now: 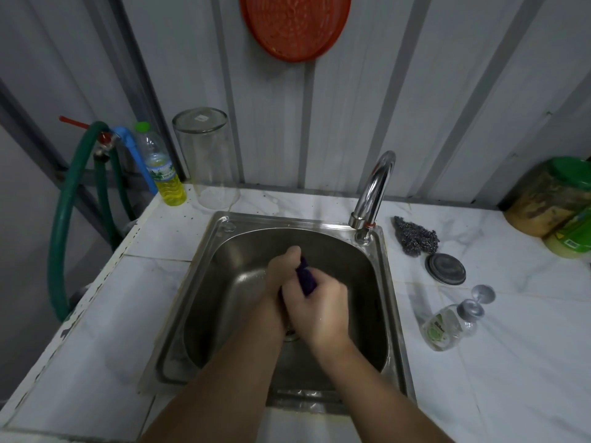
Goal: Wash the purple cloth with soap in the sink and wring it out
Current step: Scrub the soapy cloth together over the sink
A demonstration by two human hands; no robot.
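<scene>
A: Where do we stand? Start close in.

B: Nearest us, both forearms reach over the front rim of the sink (204, 282). Our right hand (319, 310) is closed around the near end of the purple cloth (306, 276), and our left hand (281, 273) is closed around the far end, thumb up. The cloth is bunched into a tight roll between the two fists, held above the basin and over the drain; only a short dark stretch of it shows.

A: So are we washing or wringing?

B: Wringing, we judge. The fists sit one behind the other along a twisted roll, which is how we squeeze water out. We see no suds on the cloth or in the basin, and no water running from the tap (374, 190), so the soaping looks done, though we cannot be sure.

A: What does the next move call for?

B: Keep both grips firm and turn the fists in opposite directions, staying low over the basin so the drips fall inside. Then take a fresh grip and twist again until little comes out.

A: And around us?

B: On the worktop (511, 362) to the right lies the soap bottle (449, 326) on its side, with a scrubber (415, 236) and a round lid (445, 269) beyond it. At the far left stand a bottle of yellow liquid (164, 174) and a glass jar (208, 158).
</scene>
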